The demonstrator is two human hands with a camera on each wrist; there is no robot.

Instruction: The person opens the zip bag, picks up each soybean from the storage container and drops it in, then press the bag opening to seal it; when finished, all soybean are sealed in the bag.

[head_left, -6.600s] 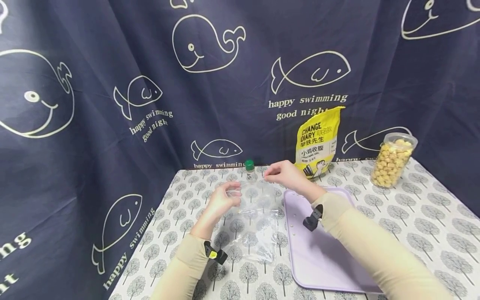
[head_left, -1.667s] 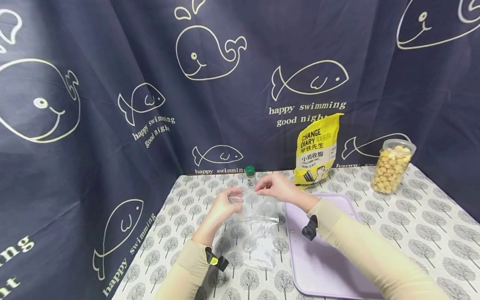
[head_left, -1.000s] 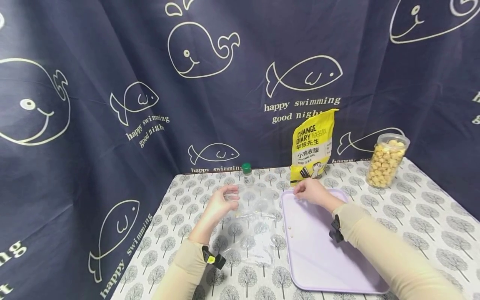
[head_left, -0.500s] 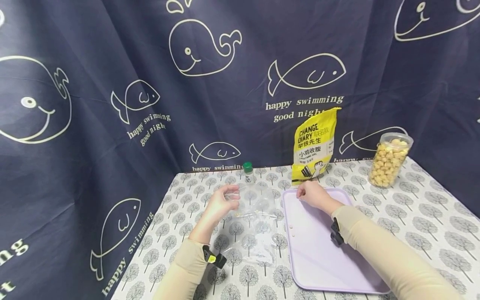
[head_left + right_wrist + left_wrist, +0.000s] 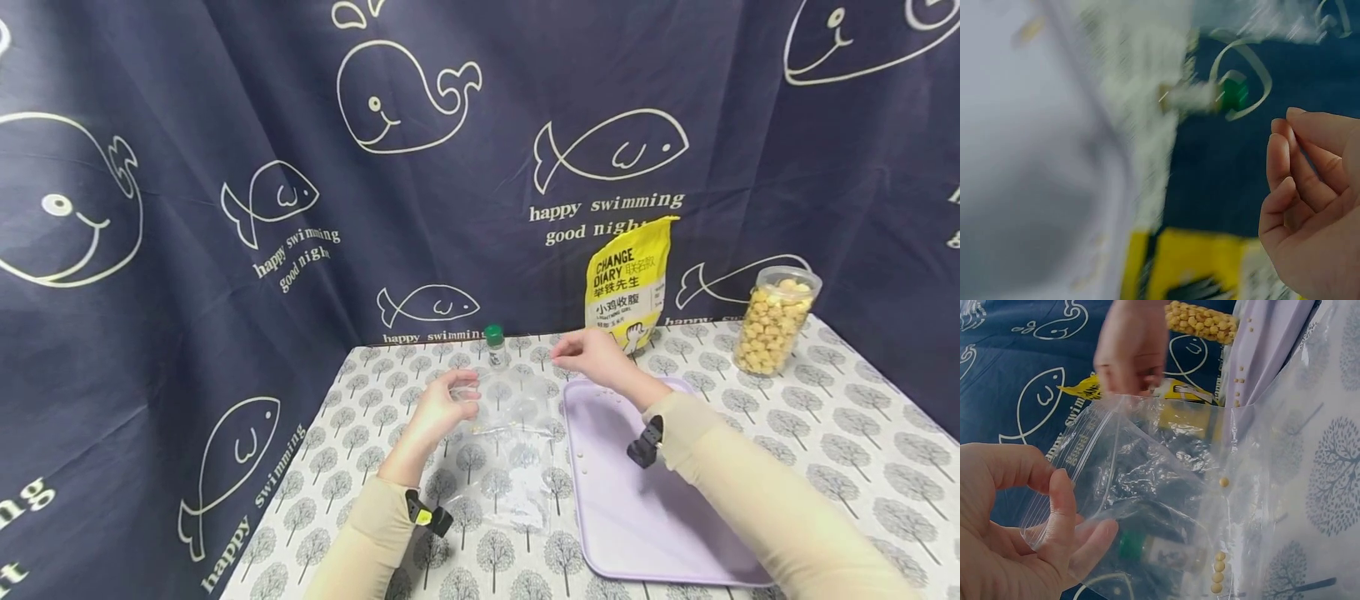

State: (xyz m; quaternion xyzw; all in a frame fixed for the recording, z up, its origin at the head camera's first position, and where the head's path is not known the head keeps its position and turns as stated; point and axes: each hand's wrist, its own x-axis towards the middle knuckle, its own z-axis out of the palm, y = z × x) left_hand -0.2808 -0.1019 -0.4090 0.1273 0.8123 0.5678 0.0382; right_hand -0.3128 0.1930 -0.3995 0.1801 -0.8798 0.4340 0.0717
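Foremost, left of the lilac tray (image 5: 637, 525): one clear zip-lock bag (image 5: 517, 479), several soybeans (image 5: 1219, 566) inside. Left hand (image 5: 441, 408) gripped its mouth, apparently to keep it gaping. Right hand (image 5: 594, 357), above the tray's far-left corner: fingertips were drawn together, anything between them indiscernible. Loose soybeans (image 5: 584, 472) lay inside the tray's left and far rims. Yellow pouch (image 5: 630, 275) stood close behind the tray, limiting reach there. Widest room lay over the tray's near-left part.
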